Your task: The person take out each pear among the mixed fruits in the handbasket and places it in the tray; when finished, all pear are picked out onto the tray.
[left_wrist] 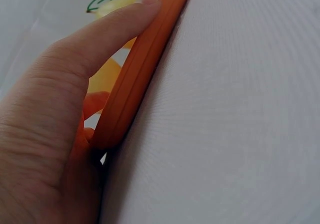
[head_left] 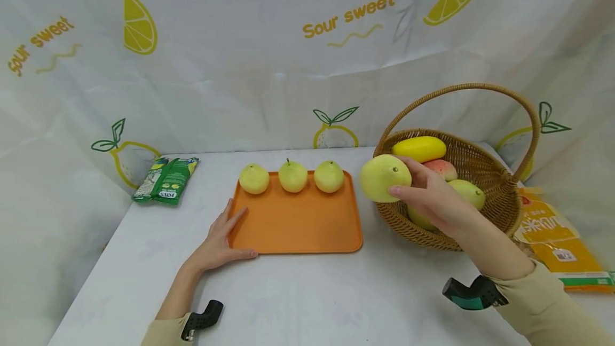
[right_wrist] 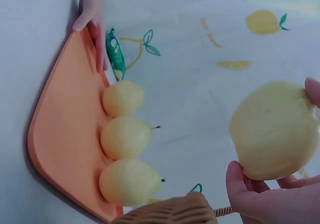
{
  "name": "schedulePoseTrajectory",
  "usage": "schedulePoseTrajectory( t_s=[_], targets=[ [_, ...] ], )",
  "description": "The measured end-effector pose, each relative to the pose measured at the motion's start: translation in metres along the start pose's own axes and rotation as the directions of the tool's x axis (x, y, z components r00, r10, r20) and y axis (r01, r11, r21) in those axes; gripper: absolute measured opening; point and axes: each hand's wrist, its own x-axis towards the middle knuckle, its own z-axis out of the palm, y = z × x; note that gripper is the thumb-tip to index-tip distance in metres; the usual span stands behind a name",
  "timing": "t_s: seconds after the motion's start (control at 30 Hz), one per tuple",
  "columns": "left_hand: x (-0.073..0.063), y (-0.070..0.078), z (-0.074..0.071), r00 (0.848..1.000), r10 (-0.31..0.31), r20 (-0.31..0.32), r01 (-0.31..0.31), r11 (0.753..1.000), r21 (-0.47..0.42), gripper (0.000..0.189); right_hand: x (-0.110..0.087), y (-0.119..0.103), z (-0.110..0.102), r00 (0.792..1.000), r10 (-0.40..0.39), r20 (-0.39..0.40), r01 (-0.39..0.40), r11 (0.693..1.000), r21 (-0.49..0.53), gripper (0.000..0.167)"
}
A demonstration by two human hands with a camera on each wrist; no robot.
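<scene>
My right hand (head_left: 434, 194) holds a round yellow-green pear (head_left: 384, 178) above the near left rim of the wicker basket (head_left: 499, 196); in the right wrist view the pear (right_wrist: 275, 129) sits between thumb and fingers. Three similar pears, left (head_left: 254, 179), middle (head_left: 292, 177) and right (head_left: 329, 177), stand in a row along the back of an orange tray (head_left: 298, 223). At the tray's left front corner, my left hand (head_left: 218, 242) rests with fingers spread over the left edge and the thumb along the front edge.
Inside the basket lie a yellow elongated fruit (head_left: 419, 148), a reddish peach (head_left: 441, 168) and a greenish-yellow fruit (head_left: 467, 194). Its tall handle (head_left: 473, 87) arches overhead. A green snack bag (head_left: 167, 180) lies at the back left, an orange package (head_left: 559, 239) right of the basket.
</scene>
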Motion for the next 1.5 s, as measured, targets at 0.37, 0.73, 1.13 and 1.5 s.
schedulePoseTrajectory(
  t_s=[0.37,0.73,1.13,1.5],
  targets=[
    [-0.001,-0.001,-0.001,1.0,-0.009,-0.006,0.009,1.0,0.007,0.107,0.017,0.007,0.034,0.995,-0.005,0.099,-0.004,0.996,0.09,0.066],
    [0.002,0.0,-0.003,1.0,-0.014,0.001,0.014,1.0,-0.001,0.112,0.037,0.031,0.059,0.989,0.091,0.116,-0.104,0.987,0.119,0.079],
    [0.002,0.001,-0.003,1.0,-0.023,0.001,0.023,1.0,-0.018,0.118,0.06,0.063,0.078,0.977,0.154,0.146,-0.175,0.974,0.146,0.066],
    [0.002,0.002,-0.002,1.0,-0.03,-0.006,0.03,0.999,-0.023,0.119,0.075,0.081,0.098,0.974,0.21,0.088,-0.218,0.972,0.083,0.069]
  ],
)
